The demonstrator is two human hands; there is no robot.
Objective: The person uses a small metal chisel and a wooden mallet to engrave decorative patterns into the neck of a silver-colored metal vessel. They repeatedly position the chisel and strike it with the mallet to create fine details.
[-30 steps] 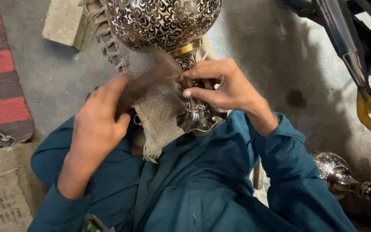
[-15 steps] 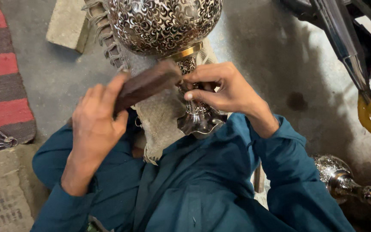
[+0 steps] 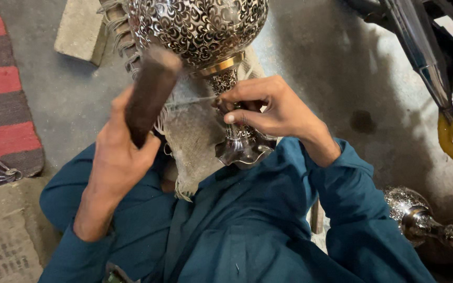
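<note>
Gripping tight, the left hand [image 3: 119, 157] is wrapped around a dark brown wooden block [image 3: 150, 94] and holds it up, tilted, just beside the big shiny silver ball-shaped metal vessel [image 3: 197, 26] with curly carved patterns. That vessel fills the top of the view and has a gold ring and a thin carved neck under it. Its wavy silver foot [image 3: 245, 149] rests against the person's lap in blue-green clothes [image 3: 247, 225]. A rough grey-brown sack cloth [image 3: 192, 139] with frayed edges lies under the vessel. The right hand [image 3: 273, 107] pinches a thin metal tool [image 3: 192, 101] against the neck, fingers closed on it. On the grey floor [image 3: 331, 68] lie a red and grey striped mat [image 3: 1, 105], a second small shiny metal piece [image 3: 418, 217] at the right, and a tiny bunch of keys [image 3: 3, 173] at the left.
</note>
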